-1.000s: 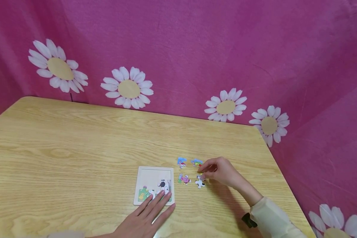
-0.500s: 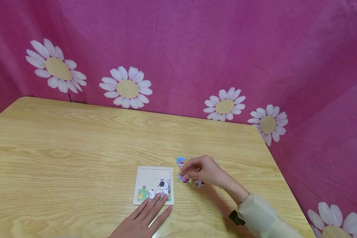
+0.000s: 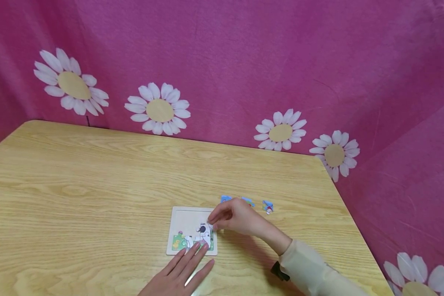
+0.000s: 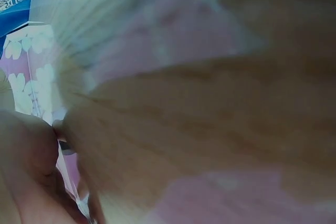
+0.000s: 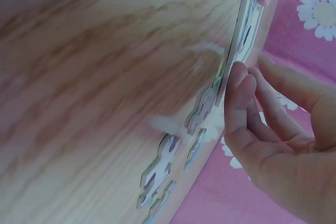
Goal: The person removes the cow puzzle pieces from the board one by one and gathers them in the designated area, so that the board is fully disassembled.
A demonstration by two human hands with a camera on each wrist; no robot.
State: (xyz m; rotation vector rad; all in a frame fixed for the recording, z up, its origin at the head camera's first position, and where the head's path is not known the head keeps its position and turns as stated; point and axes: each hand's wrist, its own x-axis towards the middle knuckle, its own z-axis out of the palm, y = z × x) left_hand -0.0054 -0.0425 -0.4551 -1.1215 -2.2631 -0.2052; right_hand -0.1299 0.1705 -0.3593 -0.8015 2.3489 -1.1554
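A square puzzle tray (image 3: 188, 218) lies on the table, with a duck piece (image 3: 176, 243) at its lower left and black-and-white cow pieces (image 3: 205, 236) at its lower right. My left hand (image 3: 175, 271) rests straight fingers on the tray's near edge. At the tray's right side, the fingertips of my right hand (image 3: 237, 218) are bent close together over the rim. Whether a piece sits between them cannot be seen. In the right wrist view, a pink piece (image 5: 201, 109) and a white piece (image 5: 160, 162) lie on the table beside that hand. The left wrist view is mostly blurred.
Behind my right hand lie blue-topped puzzle pieces (image 3: 248, 201), with another blue piece (image 3: 268, 206) farther right. The wood-grain table (image 3: 96, 185) reaches back to a pink curtain (image 3: 222, 61) printed with daisies.
My right hand has moved left, from the loose pieces to the tray's right edge, uncovering the far-right blue piece. My left hand stays on the tray with almost no shift.
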